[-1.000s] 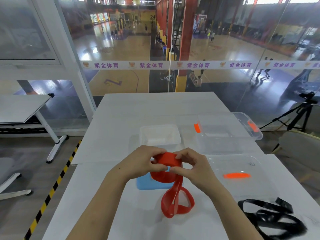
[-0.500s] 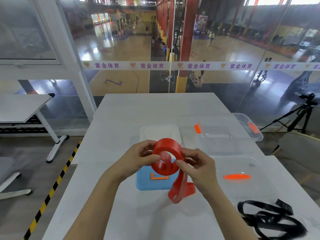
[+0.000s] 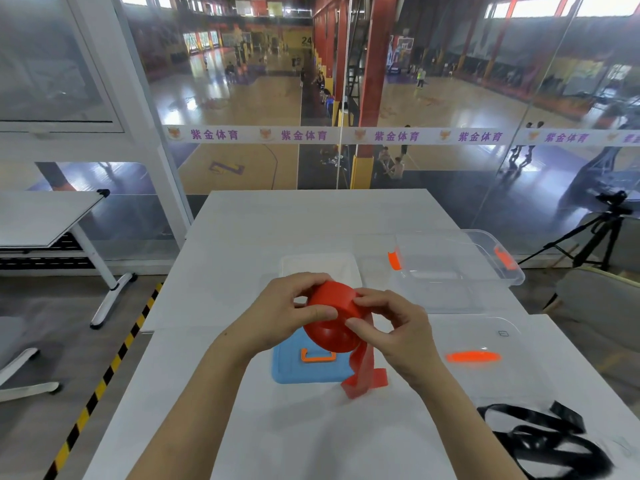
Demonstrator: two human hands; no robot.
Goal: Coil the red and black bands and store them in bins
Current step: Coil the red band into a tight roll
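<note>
Above the white table (image 3: 311, 220), the left hand (image 3: 287, 313) and right hand (image 3: 398, 330) pinch a glossy red rubber band (image 3: 332, 320) wound into a thick coil. Its loose tail droops onto the tabletop just beside a blue plastic lid (image 3: 294, 370). Beyond, purple writing on the window strip (image 3: 214, 135) reads 紫金体育.

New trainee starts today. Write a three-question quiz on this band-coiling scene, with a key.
1. True or false: the black band lies coiled inside the large clear bin.
2. The red band is gripped by: A) the left hand alone B) the right hand alone C) both.
3. Fill in: under the coil lies a ____ lid with an orange handle.
Key: 1 false, the black band lies loose on the table, outside the bin. 2 C, fingers of the left hand and the right hand both grip it. 3 blue.
</note>
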